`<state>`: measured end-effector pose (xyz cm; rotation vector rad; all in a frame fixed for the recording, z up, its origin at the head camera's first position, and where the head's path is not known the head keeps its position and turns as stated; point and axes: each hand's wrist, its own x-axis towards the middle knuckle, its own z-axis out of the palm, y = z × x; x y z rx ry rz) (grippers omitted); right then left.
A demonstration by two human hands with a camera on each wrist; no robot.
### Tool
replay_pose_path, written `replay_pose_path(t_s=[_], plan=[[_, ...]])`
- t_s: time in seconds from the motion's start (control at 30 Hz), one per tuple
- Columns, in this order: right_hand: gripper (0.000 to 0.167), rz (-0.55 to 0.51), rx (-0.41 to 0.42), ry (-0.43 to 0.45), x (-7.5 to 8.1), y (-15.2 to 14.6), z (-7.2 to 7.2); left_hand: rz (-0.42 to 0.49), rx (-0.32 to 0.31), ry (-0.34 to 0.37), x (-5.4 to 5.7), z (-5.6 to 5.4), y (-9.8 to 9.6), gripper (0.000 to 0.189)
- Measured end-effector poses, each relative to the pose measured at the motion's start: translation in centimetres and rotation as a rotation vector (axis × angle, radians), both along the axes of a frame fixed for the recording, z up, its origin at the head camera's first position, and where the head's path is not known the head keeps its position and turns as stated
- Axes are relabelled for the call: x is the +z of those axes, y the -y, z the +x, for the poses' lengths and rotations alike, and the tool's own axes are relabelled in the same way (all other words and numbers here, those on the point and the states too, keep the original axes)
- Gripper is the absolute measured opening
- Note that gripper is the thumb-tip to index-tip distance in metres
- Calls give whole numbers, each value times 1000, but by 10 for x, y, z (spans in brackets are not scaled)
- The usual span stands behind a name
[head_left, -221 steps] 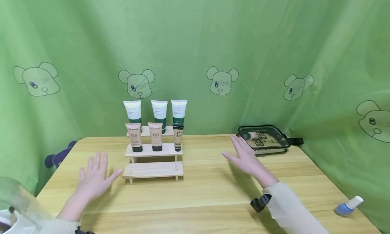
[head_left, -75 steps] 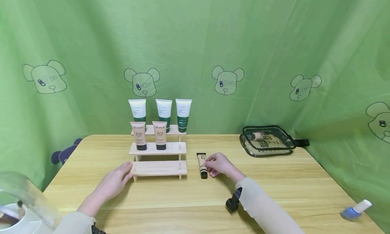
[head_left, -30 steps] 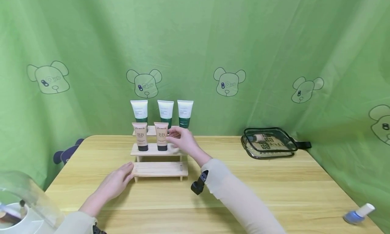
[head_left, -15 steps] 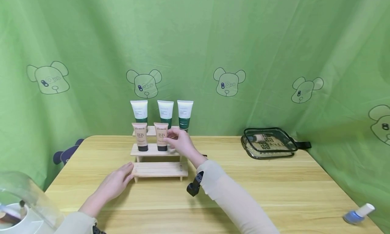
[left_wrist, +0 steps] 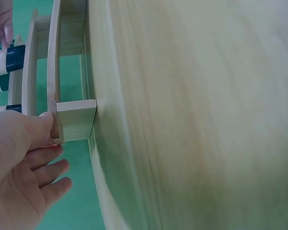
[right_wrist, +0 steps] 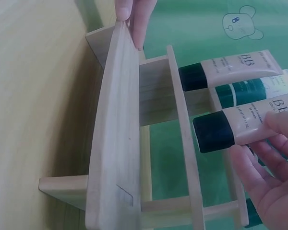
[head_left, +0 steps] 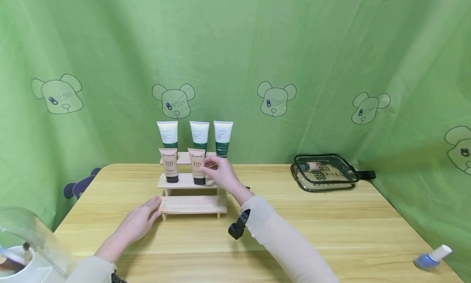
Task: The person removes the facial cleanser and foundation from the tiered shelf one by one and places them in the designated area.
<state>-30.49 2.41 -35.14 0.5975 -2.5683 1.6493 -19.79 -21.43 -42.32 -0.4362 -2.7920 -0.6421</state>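
My right hand pinches the right-hand pink BB cream tube between thumb and fingers, its black cap pointing down over the middle step of a wooden tiered stand. A second BB cream tube stands on the same step, to the left. With thumb and index finger, my left hand grips the left end of the stand's lowest step; its other fingers are loosely spread. On the top step stand three white-and-green tubes. My right forearm hides most of a small dark-ended tube lying on the table.
A clear black-edged pouch lies at the back right of the wooden table. A blue nail polish bottle is near the right edge. A transparent-lidded holder with brushes stands front left, before a green curtain.
The small dark-ended tube went from the middle step to the table. My right hand then took hold of the right BB cream tube, which has now shifted slightly right and forward. My left hand stays put.
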Motion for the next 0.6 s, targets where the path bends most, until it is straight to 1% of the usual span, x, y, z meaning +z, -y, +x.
replay_pose_path(t_s=[0.13, 0.33, 0.43, 0.47, 0.53, 0.6], plan=[[23, -18, 6, 8, 5, -8, 7, 4, 7, -2, -1, 0, 0, 40], [23, -124, 30, 47, 8, -31, 16, 2, -2, -38, -4, -1, 0, 39], [23, -153, 41, 46, 6, -46, 19, -1, -5, -57, -6, -1, 1, 38], [22, -159, 49, 28, 5, -52, 20, -2, -6, -63, -6, -1, 1, 38], [21, -157, 38, 21, 3, -63, 22, -3, -7, -73, -7, 0, 1, 38], [20, -136, 9, 25, 0, -73, 23, -2, -10, -78, -7, 0, 1, 38]])
